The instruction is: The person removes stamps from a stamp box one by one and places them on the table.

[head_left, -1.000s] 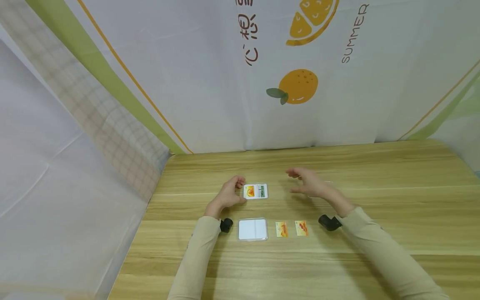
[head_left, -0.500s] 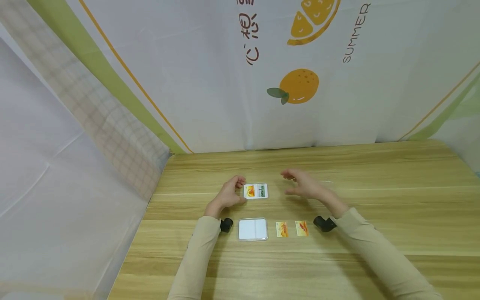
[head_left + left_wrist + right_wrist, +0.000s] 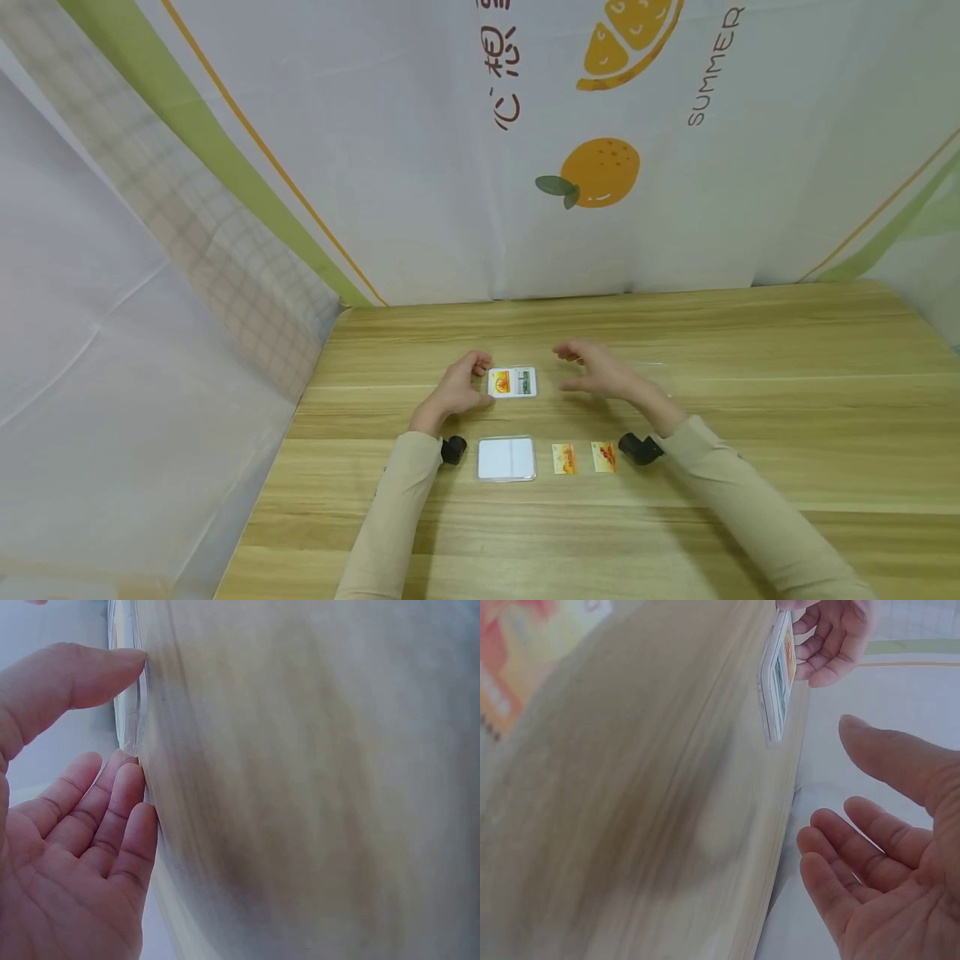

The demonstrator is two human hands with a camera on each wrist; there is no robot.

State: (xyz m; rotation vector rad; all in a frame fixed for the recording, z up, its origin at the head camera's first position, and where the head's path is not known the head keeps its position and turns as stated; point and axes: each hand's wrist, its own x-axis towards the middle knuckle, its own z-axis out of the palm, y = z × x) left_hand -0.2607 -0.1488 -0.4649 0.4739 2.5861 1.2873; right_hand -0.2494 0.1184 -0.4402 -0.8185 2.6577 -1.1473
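Note:
A flat clear case (image 3: 512, 382) with a white insert lies on the wooden table, an orange stamp and a green one showing inside. My left hand (image 3: 456, 385) holds its left end, thumb at the near edge and fingers at the far edge; the left wrist view shows thumb (image 3: 120, 664) and fingertips right at the case's rim. To the right, my right hand (image 3: 600, 372) hovers above the table. Its fingers (image 3: 877, 840) are loosely bent and thumb spread, with nothing between them, apart from the case.
Nearer me lies a second clear case (image 3: 506, 459) with a blank white insert. Two loose orange stamps (image 3: 564, 459) are in a row to its right. A faint clear plastic piece (image 3: 651, 364) lies behind my right wrist. A printed curtain (image 3: 420, 208) hangs along the table's back edge.
My right hand has moved left, toward the case, staying relaxed. The left hand, both cases and the loose stamps have kept their places.

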